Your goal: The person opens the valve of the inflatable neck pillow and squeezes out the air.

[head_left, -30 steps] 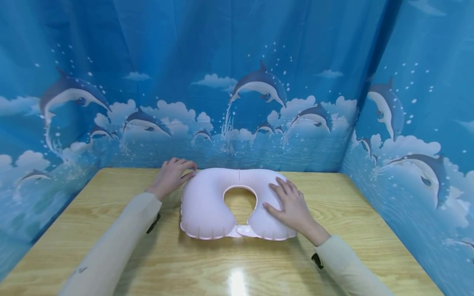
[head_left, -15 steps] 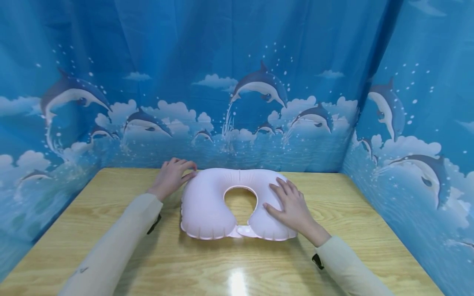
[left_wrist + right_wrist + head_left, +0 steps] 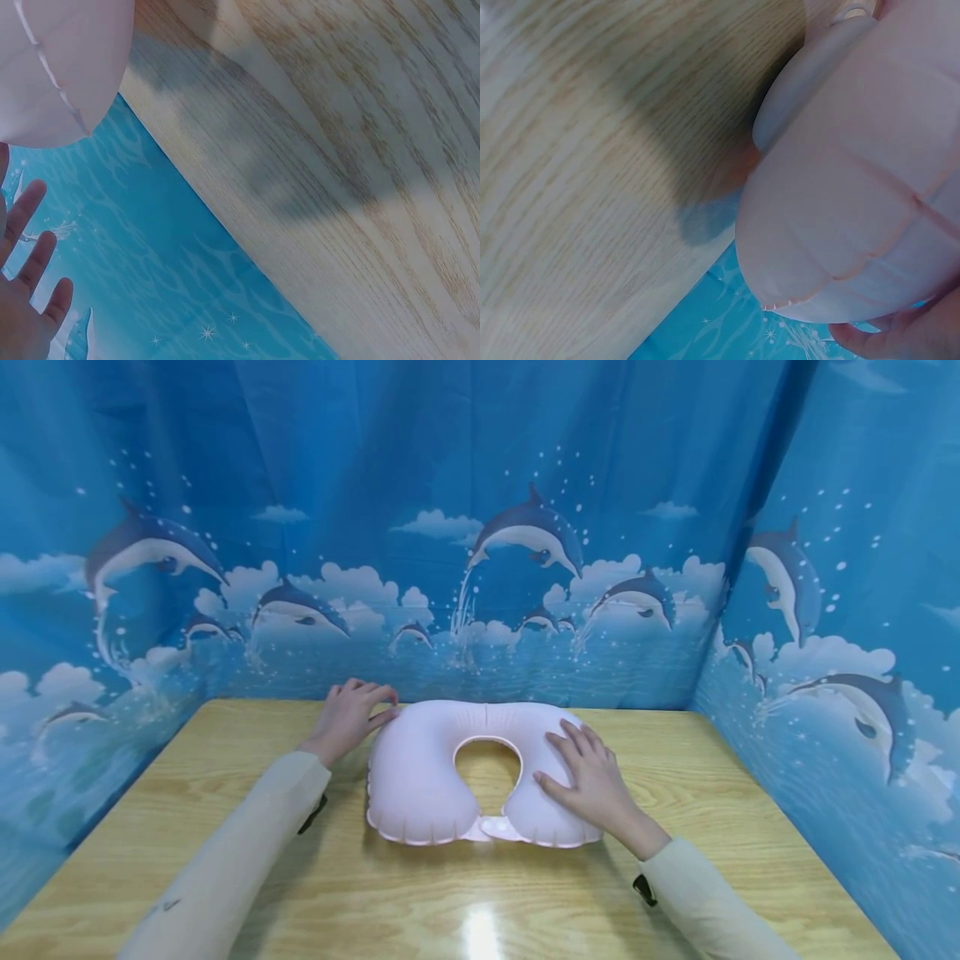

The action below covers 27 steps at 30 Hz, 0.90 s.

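A pale pink inflated U-shaped neck pillow (image 3: 420, 777) lies on the table, its opening facing me and bridged by a snap strap (image 3: 497, 828). At the pillow's far left corner is my left hand (image 3: 347, 718), thumb and index fingertips at its edge. Spread over the right lobe, my right hand (image 3: 588, 777) rests with its fingers on the top. The left wrist view catches part of the pillow (image 3: 60, 75) and loosely extended fingers of the left hand (image 3: 26, 292). In the right wrist view the seamed pillow side (image 3: 840, 187) hides most of the right hand (image 3: 907, 330).
The light wood-grain table (image 3: 225, 810) reaches back to a blue curtain (image 3: 360, 527) printed with dolphins and clouds. More of this curtain stands along the left and right sides. A bright reflection shows on the table near me.
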Each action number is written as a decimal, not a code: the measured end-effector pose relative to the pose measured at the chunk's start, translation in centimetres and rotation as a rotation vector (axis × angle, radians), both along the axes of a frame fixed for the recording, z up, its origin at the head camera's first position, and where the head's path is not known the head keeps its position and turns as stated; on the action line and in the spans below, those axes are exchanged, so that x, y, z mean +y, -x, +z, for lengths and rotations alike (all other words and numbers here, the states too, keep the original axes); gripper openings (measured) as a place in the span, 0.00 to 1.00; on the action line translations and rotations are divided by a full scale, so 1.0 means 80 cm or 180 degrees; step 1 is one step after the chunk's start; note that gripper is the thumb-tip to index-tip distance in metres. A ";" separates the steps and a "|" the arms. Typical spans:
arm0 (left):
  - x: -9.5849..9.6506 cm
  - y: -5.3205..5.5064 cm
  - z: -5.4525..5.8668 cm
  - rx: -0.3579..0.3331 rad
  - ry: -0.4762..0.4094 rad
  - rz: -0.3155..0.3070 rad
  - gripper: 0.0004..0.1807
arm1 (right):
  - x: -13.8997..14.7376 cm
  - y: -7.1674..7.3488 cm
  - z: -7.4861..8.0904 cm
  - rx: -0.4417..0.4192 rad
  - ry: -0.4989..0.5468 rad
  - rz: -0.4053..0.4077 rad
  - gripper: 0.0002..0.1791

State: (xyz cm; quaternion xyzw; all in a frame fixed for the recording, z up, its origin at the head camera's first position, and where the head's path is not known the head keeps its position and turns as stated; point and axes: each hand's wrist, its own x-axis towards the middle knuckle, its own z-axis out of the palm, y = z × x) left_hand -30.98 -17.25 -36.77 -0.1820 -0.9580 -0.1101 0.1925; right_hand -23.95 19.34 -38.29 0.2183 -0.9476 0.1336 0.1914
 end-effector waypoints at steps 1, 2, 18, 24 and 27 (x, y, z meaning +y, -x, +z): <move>0.000 0.000 0.000 0.0003 -0.0002 0.0002 0.07 | 0.000 0.000 0.000 -0.0001 -0.0003 0.0000 0.34; 0.000 0.000 0.000 0.0004 -0.0001 0.0005 0.07 | 0.000 0.000 0.000 -0.0002 -0.0004 0.0001 0.34; 0.002 -0.002 0.000 0.0096 0.0027 0.0020 0.07 | 0.000 0.000 0.001 0.0029 0.0041 0.0034 0.34; 0.000 -0.002 -0.001 0.0020 -0.0097 0.0029 0.07 | 0.000 -0.001 0.000 0.0029 0.0034 0.0047 0.34; 0.000 -0.002 -0.001 -0.0021 -0.0106 0.0029 0.08 | 0.000 -0.001 -0.001 0.0023 0.0012 0.0050 0.34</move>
